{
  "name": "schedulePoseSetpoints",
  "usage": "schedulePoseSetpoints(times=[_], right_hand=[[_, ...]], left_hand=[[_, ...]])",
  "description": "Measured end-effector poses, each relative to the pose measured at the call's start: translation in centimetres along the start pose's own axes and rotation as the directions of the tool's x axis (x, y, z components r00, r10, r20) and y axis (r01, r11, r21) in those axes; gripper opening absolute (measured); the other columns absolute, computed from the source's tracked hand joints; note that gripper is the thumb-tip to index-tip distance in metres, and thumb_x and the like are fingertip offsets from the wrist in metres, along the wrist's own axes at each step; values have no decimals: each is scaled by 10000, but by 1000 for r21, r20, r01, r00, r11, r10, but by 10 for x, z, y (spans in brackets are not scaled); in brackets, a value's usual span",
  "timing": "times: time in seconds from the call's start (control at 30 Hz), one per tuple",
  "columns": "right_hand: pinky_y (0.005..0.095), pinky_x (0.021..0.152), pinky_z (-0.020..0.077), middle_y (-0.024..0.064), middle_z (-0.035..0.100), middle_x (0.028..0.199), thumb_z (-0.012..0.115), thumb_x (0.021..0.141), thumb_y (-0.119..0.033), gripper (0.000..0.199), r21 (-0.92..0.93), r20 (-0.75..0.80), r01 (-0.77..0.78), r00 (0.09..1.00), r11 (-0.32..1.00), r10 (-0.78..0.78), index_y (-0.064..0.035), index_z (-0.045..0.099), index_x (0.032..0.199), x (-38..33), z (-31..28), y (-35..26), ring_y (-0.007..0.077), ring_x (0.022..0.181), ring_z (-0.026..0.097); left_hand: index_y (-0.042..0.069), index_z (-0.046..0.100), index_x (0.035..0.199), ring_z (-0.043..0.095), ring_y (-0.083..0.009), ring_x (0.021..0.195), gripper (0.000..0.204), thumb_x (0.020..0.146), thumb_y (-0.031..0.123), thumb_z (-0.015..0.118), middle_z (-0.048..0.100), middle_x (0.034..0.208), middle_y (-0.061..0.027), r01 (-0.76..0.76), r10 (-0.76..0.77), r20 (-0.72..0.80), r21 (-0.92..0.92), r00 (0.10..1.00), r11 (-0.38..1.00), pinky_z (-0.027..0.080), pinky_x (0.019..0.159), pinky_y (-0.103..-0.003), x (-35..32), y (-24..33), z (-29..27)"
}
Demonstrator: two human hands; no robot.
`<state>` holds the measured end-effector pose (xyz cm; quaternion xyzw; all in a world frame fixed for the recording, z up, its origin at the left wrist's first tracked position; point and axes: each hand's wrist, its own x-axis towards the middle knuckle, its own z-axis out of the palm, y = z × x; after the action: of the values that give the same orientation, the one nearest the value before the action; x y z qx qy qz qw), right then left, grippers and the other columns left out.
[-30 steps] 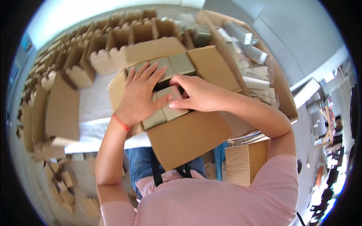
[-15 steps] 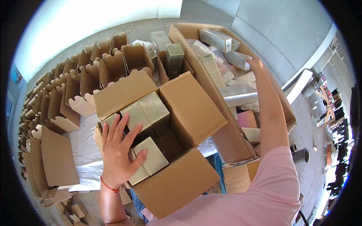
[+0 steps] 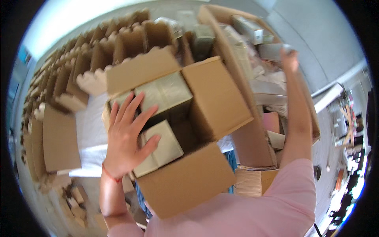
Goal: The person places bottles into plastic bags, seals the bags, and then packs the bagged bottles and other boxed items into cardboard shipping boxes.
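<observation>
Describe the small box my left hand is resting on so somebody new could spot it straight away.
Find the open cardboard carton in the middle, flaps spread wide. Inside, at its near left corner, lies a pale olive-green box under the left hand. Unlike the similar green boxes packed level behind it, this one sits tilted, beside the carton's one unfilled gap.

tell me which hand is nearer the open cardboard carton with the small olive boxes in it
Left. The left hand lies flat on the small olive boxes inside the open carton. The right hand is stretched far off over the long bin of packages.
</observation>
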<state>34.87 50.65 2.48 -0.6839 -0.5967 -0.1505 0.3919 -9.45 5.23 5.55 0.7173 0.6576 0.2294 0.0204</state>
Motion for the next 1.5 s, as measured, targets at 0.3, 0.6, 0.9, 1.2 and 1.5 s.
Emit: schedulePoseSetpoints(times=[0.3,0.6,0.9,1.2,1.5], right_hand=[[312,914,409,105,614,1064,563,871,-462,564,752,39,137,967,645,-251,-5,550,1200,-45,-256,-148,206,1001,565],[257,829,423,65,628,1039,539,902,-382,479,731,450,229,546,643,-707,-119,516,1302,-169,-278,-219,131,923,559],[335,880,440,160,577,1140,478,930,-299,441,381,533,639,439,668,-724,-60,478,1300,-223,-343,-290,219,1017,570],[404,1003,361,204,484,1279,517,910,-272,445,532,270,651,476,542,-837,13,478,1249,-314,-264,-256,355,1190,450],[335,967,390,100,564,1167,477,958,-209,306,884,190,-72,958,461,-215,1,542,1170,-376,-263,-137,182,1091,511]], left_hand=[[160,543,1254,315,-336,1320,511,766,295,609,396,1398,-133,-44,47,-68,46,997,998,173,1095,-508,-16,-10,5],[165,532,1262,305,-361,1318,471,823,324,594,403,1390,-136,-120,125,-157,43,980,992,182,1090,-513,-30,-15,12],[173,538,1255,311,-362,1315,465,847,397,551,402,1382,-154,-114,126,-190,74,974,991,178,1089,-529,-28,-24,22],[51,514,1241,367,-373,1248,465,807,161,640,370,1380,-195,-238,-20,-740,-242,673,941,310,1025,-429,-53,-31,0],[30,485,844,457,-115,766,245,972,236,449,519,813,-38,-140,-728,-250,-968,639,209,386,741,-264,-221,-42,89]])
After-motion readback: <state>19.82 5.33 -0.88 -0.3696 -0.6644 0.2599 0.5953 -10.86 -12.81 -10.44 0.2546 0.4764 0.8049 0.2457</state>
